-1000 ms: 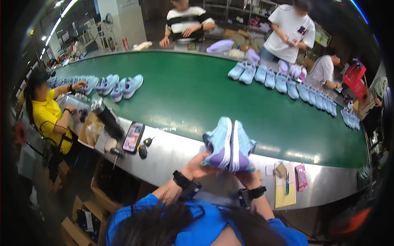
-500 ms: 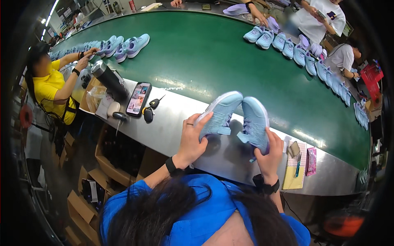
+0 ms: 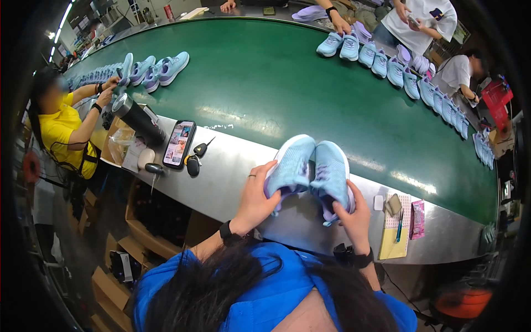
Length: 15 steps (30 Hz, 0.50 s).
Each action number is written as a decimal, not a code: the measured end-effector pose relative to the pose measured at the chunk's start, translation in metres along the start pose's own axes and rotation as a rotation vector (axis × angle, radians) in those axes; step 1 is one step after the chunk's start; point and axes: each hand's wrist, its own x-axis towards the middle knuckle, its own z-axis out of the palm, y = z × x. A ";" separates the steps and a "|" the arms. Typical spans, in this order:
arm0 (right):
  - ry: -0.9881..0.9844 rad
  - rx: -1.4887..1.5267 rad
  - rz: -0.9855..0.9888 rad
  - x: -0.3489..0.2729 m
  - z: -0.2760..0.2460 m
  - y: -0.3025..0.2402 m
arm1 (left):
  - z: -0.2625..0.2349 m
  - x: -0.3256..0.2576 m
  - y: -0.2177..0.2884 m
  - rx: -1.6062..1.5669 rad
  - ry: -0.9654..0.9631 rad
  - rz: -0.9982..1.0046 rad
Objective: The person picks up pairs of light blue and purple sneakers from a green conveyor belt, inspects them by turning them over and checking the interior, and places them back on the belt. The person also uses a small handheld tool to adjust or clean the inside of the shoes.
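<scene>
I hold a pair of light blue sneakers side by side over the steel edge of the table. My left hand (image 3: 258,198) grips the left sneaker (image 3: 290,166) from its outer side. The right sneaker (image 3: 332,176) sits in my right hand (image 3: 354,217), fingers wrapped around its heel end. The two shoes touch along their inner sides, toes pointing away from me. My head and blue shirt fill the lower part of the view.
A wide green conveyor belt (image 3: 287,83) carries rows of light blue sneakers (image 3: 387,61) at the far right and far left (image 3: 155,67). On the steel rim lie a phone (image 3: 179,144), car key (image 3: 193,164), black flask (image 3: 139,119), yellow notepad (image 3: 394,235). A person in yellow (image 3: 63,130) works at left; others stand across.
The two sneakers were held slightly apart and have come together side by side. The view has tilted a little lower and closer toward the table edge.
</scene>
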 end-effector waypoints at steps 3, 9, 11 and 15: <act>-0.153 0.736 0.426 0.007 0.002 0.006 | -0.001 0.011 0.009 -0.720 -0.190 -0.460; -0.152 0.674 0.289 0.005 0.014 -0.005 | -0.001 0.012 0.036 -1.120 -0.296 -0.570; -0.177 0.614 0.274 0.005 0.006 -0.005 | -0.008 0.011 0.031 -1.136 -0.335 -0.571; -0.167 0.267 0.226 0.002 -0.003 0.026 | -0.009 0.002 0.012 -0.629 -0.238 -0.471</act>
